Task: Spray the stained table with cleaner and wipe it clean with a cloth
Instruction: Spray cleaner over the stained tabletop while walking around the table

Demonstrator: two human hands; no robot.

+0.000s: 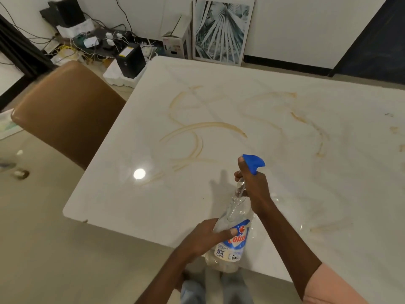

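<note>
Stained marble table (274, 119); L hand (203, 238) & R hand (252, 183) grip Colin bottle (232, 240) ("5X SHINE").

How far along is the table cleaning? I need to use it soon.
Early. Nothing is wiped: brown stains still streak the table. In hand: the spray bottle, left hand on its body, right hand at the blue trigger. Left: spraying and wiping; no cloth is in view.

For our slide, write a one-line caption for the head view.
Both hands, left hand and right hand, hold a clear blue-nozzled spray bottle over a white marble-look table streaked with brown stains.
</note>
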